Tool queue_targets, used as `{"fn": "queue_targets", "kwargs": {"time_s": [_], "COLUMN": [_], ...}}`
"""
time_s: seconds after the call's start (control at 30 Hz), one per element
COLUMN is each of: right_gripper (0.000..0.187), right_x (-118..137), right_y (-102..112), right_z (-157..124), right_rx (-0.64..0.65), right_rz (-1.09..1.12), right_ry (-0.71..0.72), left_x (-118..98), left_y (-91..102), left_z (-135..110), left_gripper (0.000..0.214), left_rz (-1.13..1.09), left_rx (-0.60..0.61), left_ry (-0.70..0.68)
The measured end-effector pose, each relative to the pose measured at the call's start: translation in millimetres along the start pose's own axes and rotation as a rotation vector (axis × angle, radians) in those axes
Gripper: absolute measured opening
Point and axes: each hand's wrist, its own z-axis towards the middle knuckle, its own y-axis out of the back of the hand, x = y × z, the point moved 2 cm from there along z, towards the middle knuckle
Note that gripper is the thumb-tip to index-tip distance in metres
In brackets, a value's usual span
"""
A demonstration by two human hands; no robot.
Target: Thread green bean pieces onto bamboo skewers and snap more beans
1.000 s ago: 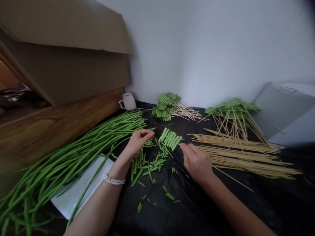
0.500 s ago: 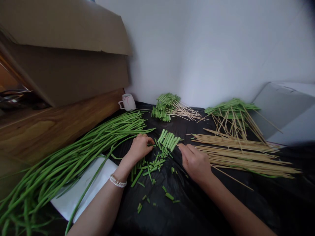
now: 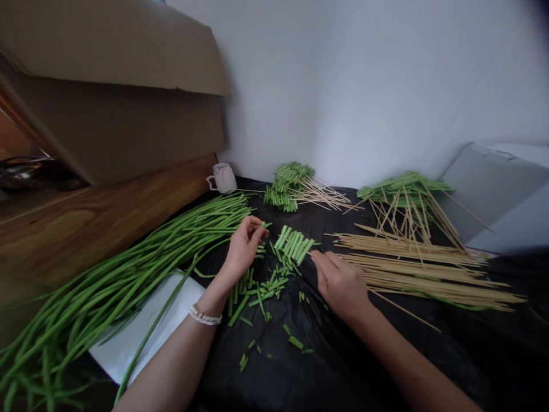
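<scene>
a: where's the piece being handled?

b: a short bean piece (image 3: 266,225) sits at the fingertips of the left hand (image 3: 241,252), lifted just above the black sheet (image 3: 334,360). the hand is narrow, thumb and fingers pinched on it, wrist bent up, with a beaded bracelet (image 3: 205,316) on the forearm.

a: and the other hand?

b: the right hand (image 3: 342,283) rests low on the sheet, knuckles up and fingers curled tight. thumb and forefinger press together right at the edge of a row of bean pieces (image 3: 295,242) lying side by side. whether they pinch a stick there, i cannot tell.

a: what's around them?

b: loose cut pieces (image 3: 257,289) are scattered between the two wrists. long beans (image 3: 141,260) fan out to the left, partly over a white board (image 3: 128,337). bare skewers (image 3: 420,263) lie heaped to the right.

a: further back?

b: two heaps of threaded skewers, one (image 3: 288,186) near the middle and one (image 3: 403,187) to the right, both by the white wall (image 3: 364,86). a small white cup (image 3: 223,177) stands in the corner beside a wooden ledge (image 3: 86,229), a cardboard box (image 3: 111,86) looms above it, and a grey box (image 3: 501,189) sits far right.
</scene>
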Motion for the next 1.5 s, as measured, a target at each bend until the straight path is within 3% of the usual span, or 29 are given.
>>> {"fn": "queue_targets", "kwargs": {"time_s": [0.2, 0.37, 1.5], "right_gripper": [0.025, 0.026, 0.027], "right_x": [0.2, 0.2, 3.9], "right_y": [0.1, -0.4, -1.7], "right_z": [-0.1, -0.4, -2.0], "right_rx": [-0.001, -0.002, 0.034], "right_rz": [0.001, 0.006, -0.009], "right_ry": [-0.002, 0.002, 0.025], "left_x": [1.6, 0.6, 2.5], "left_y": [-6.0, -5.1, -10.4], "left_z": [-5.0, -7.4, -10.1], "left_gripper": [0.034, 0.032, 0.030], "left_rz": [-0.508, -0.658, -0.571], "left_rx": [0.153, 0.202, 0.220], "left_ry": [0.358, 0.532, 0.531]}}
